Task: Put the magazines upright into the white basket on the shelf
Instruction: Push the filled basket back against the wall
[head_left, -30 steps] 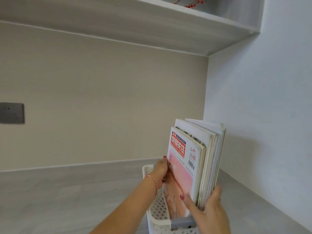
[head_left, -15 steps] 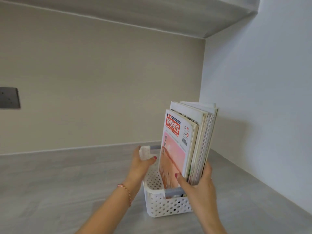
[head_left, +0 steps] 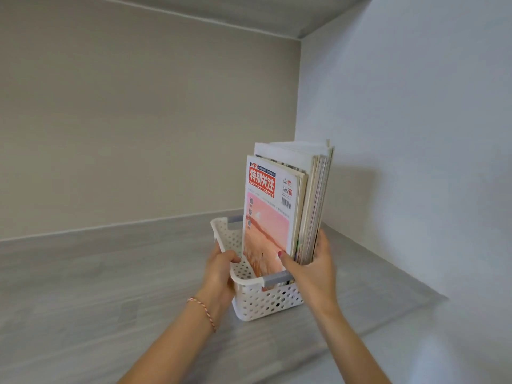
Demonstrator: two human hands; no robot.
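the magazines (head_left: 288, 206) stand upright in the white basket (head_left: 266, 302), packed toward its right side, the front one showing a pink cover with a red title block. the right hand (head_left: 310, 268) has its grip wrapped round the lower edge of the stack, thumb on the front cover and fingers behind, probably to keep the tall, floppy bundle from leaning or fanning out while it settles. the left hand (head_left: 220, 268) grips the basket's left rim, thumb hooked over the top, which looks meant to stop the light plastic basket from sliding or tipping under the uneven load. a thin cord bracelet (head_left: 203, 310) sits on the left wrist. the basket rests on a pale grey wood-grain shelf (head_left: 83, 286) tucked into a corner, close to the white side wall (head_left: 415, 134) on the right and near the beige back panel (head_left: 138, 120). another grey board (head_left: 249, 12) runs overhead. the task seems nearly done, with only letting go and perhaps squaring the stack left.
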